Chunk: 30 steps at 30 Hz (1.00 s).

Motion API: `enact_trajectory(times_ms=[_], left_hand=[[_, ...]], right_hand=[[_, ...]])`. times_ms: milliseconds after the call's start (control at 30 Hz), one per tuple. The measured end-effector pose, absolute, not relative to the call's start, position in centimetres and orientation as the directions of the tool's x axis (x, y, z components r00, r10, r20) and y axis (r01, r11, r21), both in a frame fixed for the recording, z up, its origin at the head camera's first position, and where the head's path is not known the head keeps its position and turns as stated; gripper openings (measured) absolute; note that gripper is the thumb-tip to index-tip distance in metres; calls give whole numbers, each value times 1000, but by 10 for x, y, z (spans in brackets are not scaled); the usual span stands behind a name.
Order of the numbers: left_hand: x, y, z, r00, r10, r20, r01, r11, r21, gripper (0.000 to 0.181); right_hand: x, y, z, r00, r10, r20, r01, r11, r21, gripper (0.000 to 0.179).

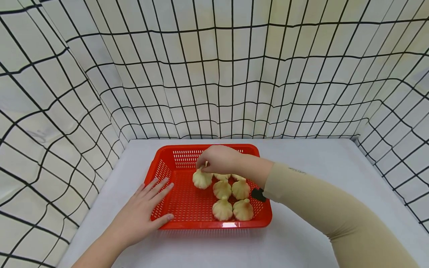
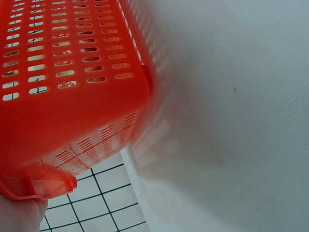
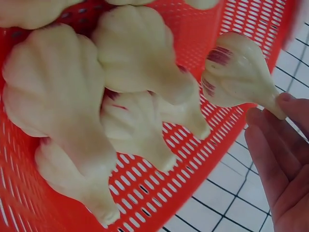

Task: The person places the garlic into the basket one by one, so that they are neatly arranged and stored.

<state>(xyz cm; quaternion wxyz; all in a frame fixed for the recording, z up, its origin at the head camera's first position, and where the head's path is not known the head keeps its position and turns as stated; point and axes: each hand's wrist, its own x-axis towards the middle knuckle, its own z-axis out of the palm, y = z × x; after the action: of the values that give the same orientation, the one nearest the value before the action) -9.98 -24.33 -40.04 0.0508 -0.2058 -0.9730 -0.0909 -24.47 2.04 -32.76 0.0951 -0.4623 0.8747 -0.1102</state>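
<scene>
A garlic bulb (image 1: 202, 179) hangs by its stem from my right hand (image 1: 219, 158), over the middle of a red plastic basket (image 1: 214, 225). In the right wrist view, thumb and fingertips pinch the stem of this garlic bulb (image 3: 236, 72), which has purple streaks. Several more pale bulbs (image 1: 222, 209) lie in the basket's right half, partly stacked in the right wrist view. My left hand (image 1: 144, 206) rests on the basket's left rim with its fingers spread and straight. Only a bit of that hand (image 2: 21, 215) shows below the rim in the left wrist view.
The basket stands on a white tabletop (image 1: 301, 230). Black netting (image 1: 218, 59) over white sheeting encloses the table at the back and both sides. A small black object (image 1: 259, 194) sits at my right wrist, by the basket's right rim.
</scene>
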Motion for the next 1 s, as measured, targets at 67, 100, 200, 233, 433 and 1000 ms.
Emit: enact_trajectory(times_ms=[67,100,200,233,433,1000], left_hand=[[-99,-243,-401,-910,391,140,410,899,154,83],[-99,-243,-401,-910,391,140,410,899,153,83],[-99,-243,-402,-910,389,142,409,900,150,84],[-99,-243,-402,-911,388,140,407,901,150,84],[-100,-244,-402,-913,386,130,404,901,157,84],[-99,-243,-401,-915,383,126,400,902,162,83]], right_hand=[[-245,18,-332,-545,-835,-83,-796,546,-262,17],[-245,17,-334,-541,-836,-94,-799,546,-253,17],[-244,14,-340,-528,-840,-126,-803,542,-246,18],[-244,13,-341,-522,-842,-135,-807,539,-241,18],[-243,12,-351,-481,-862,-162,-839,506,-199,17],[-242,10,-361,-453,-864,-218,-868,484,-113,17]])
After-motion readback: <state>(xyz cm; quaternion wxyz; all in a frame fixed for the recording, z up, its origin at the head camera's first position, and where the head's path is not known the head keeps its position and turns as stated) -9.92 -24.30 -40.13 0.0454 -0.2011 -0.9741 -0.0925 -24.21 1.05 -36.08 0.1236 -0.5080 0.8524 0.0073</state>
